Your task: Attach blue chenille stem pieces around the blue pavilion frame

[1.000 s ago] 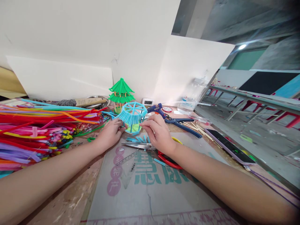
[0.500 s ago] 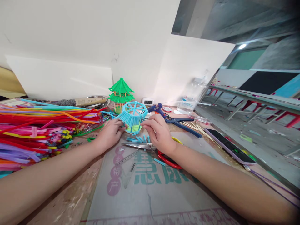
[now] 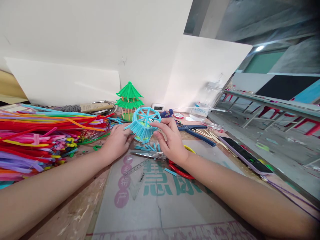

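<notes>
A light-blue pipe-cleaner pavilion model (image 3: pixel 143 131), with a spoked octagonal frame on top and a skirt of short strips, stands between my hands. My left hand (image 3: pixel 117 140) grips its left side low down, the fingertips partly hidden by the strips. At its right side is my right hand (image 3: pixel 172 140), thumb and forefinger apart. The forefinger reaches to the frame's lower right edge; whether it touches I cannot tell. Cut blue pipe-cleaner pieces (image 3: pixel 150 147) lie just in front. Below them are scissors (image 3: pixel 147 153) with red and yellow handles, partly under my right hand.
Bundled colourful pipe cleaners (image 3: pixel 45 140) fill the left side. Behind stands a green pipe-cleaner pavilion (image 3: pixel 129 100) beside a small digital timer (image 3: pixel 158 107). To the right are blue-handled pliers (image 3: pixel 200 135), thin wooden sticks (image 3: pixel 215 137), a phone (image 3: pixel 243 155) and a clear bottle (image 3: pixel 203 103). A clear set square (image 3: pixel 136 186) lies in front.
The blue model has tilted and shifted slightly right, its strips now facing more toward me. My right hand has gone from a pinch to spread fingers beside the frame.
</notes>
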The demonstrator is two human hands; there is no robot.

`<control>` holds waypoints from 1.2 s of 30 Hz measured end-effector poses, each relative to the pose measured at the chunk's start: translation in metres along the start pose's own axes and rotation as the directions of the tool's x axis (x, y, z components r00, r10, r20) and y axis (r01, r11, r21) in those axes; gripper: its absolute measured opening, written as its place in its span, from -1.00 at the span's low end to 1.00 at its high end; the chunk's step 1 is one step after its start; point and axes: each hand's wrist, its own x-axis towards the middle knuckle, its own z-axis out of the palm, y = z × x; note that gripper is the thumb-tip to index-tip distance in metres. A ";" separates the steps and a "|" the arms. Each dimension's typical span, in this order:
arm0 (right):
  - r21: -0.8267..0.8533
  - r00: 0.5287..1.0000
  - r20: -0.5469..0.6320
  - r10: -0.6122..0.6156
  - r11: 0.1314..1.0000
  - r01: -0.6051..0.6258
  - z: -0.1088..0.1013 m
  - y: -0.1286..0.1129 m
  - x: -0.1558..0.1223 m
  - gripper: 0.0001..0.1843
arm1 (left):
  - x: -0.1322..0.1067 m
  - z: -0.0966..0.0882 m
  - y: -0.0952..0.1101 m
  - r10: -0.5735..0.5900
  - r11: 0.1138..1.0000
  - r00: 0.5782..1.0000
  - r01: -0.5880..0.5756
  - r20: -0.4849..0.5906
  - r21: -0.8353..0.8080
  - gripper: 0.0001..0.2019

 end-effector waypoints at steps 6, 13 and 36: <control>-0.023 0.999 0.037 0.025 0.999 -0.024 0.001 -0.003 0.000 -0.78 | 0.000 -0.002 0.002 0.005 1.000 1.000 -0.005 0.000 0.010 -0.76; -0.034 0.999 0.044 0.032 0.999 -0.031 0.001 -0.003 0.001 -0.83 | 0.000 -0.001 0.001 0.042 0.999 0.999 -0.041 -0.015 0.027 -0.72; -0.077 0.999 0.030 -0.031 0.996 0.033 0.003 -0.002 0.001 -0.89 | -0.001 -0.002 0.002 0.058 0.995 0.998 -0.056 -0.019 0.078 -0.71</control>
